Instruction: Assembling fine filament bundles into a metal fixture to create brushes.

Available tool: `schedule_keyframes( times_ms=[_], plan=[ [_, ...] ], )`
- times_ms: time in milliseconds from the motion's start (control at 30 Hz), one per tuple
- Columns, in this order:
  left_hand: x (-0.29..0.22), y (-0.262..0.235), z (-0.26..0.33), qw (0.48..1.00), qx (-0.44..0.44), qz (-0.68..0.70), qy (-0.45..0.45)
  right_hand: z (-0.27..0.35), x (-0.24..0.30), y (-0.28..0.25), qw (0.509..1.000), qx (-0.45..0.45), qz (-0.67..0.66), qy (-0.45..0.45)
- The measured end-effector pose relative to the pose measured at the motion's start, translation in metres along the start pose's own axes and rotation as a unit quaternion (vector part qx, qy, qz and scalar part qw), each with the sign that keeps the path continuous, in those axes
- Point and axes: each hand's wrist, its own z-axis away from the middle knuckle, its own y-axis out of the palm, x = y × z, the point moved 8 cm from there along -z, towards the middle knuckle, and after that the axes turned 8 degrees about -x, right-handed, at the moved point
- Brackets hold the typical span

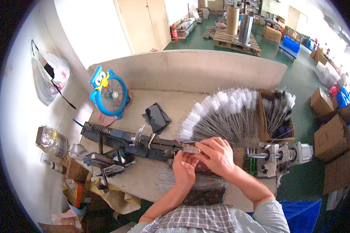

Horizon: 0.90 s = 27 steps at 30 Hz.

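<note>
My left hand (184, 170) and my right hand (218, 158) meet at the middle of the bench. Between their fingertips is a small pale brush head (191, 149), at the right end of a long dark metal machine (122, 140). My right thumb and fingers close on it from the right. The left fingers curl around its near side, and their grip is partly hidden. Just beyond my hands fans a big pile of wire brushes (225, 116) with white bristle tips. A bundle of thin wires (170, 179) lies beneath my wrists.
A motor unit with a shaft (291, 155) stands at the right. A cardboard box (263, 128) holds more brushes, some dark-tipped. A blue duck-shaped fan (112, 95) and a dark phone (157, 117) are at the left. A low board (190, 70) borders the bench's far edge.
</note>
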Motion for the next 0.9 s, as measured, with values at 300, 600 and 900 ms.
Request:
schedule_keyframes(
  times_ms=[300,600,900],
  plan=[
    [-0.006,0.001,0.014,0.998,-0.006,-0.065,-0.018,0.020,-0.002,0.002,0.995,0.077,0.055,-0.019],
    [0.003,-0.014,0.023,0.980,0.022,-0.190,-0.050,0.028,-0.003,-0.034,1.000,0.005,-0.019,-0.017],
    [-0.132,-0.211,0.005,0.951,-0.244,-0.118,0.151,0.128,-0.046,0.012,0.926,0.369,0.027,0.078]
  ],
)
